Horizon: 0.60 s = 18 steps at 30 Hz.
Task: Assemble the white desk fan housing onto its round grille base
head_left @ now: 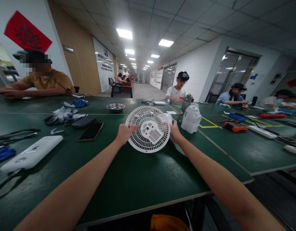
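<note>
A round white fan grille (152, 131) is held up above the green table, its slotted centre plate facing me. My left hand (125, 133) grips its left rim, with the thumb lying across the ribs. On the opposite side my right hand (175, 131) is closed around the right rim, its fingers mostly hidden behind. Part of something white and translucent (169, 118) shows behind the grille's upper right; I cannot tell what it is. Just right of my right hand stands a white plastic housing (191, 118) with vent slots.
Left on the green table (143, 189) lie a phone (91, 132), a black case (83, 122), gloves (62, 116) and a white power bank (32, 153). A metal bowl (115, 107) sits behind. A bottle (185, 107) and an orange multimeter (235, 127) are rightward. Several people sit around.
</note>
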{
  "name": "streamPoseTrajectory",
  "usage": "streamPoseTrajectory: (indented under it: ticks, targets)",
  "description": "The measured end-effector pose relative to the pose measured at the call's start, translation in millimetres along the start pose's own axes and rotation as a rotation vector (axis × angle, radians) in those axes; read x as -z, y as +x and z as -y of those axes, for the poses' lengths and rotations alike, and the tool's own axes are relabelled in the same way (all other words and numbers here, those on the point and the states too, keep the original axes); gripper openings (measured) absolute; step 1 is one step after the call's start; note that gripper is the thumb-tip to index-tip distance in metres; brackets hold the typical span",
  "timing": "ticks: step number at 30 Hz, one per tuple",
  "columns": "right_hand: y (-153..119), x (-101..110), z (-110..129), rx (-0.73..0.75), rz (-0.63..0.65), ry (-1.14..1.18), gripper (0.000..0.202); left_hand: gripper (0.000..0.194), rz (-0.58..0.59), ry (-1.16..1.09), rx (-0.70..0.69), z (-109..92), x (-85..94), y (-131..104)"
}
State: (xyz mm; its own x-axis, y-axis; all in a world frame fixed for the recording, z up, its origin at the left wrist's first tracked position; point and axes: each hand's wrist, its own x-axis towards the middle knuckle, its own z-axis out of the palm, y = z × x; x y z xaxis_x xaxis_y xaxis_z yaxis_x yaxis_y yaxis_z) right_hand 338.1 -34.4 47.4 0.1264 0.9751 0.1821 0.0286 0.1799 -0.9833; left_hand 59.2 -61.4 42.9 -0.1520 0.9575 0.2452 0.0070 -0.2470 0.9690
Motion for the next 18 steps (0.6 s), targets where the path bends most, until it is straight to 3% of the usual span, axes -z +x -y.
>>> streamPoseTrajectory:
  ticks: [4, 7, 14, 18]
  targets:
    - [14, 37, 3, 0.285, -0.208, -0.703, 0.082, 0.035, -0.032, 0.011, 0.004, 5, -0.5, 3]
    - [21, 60, 0, 0.330, -0.251, -0.991, 0.077, 0.032, -0.045, 0.008, 0.027, 12, 1.9, 9]
    - [30, 73, -14, 0.242, -0.180, -1.223, 0.069, 0.025, -0.119, 0.053, 0.083, 17, 10.2, 16]
    - [35, 76, -5, 0.409, -0.270, -1.186, 0.057, 0.027, -0.116, 0.060, 0.132, 15, 11.8, 15]
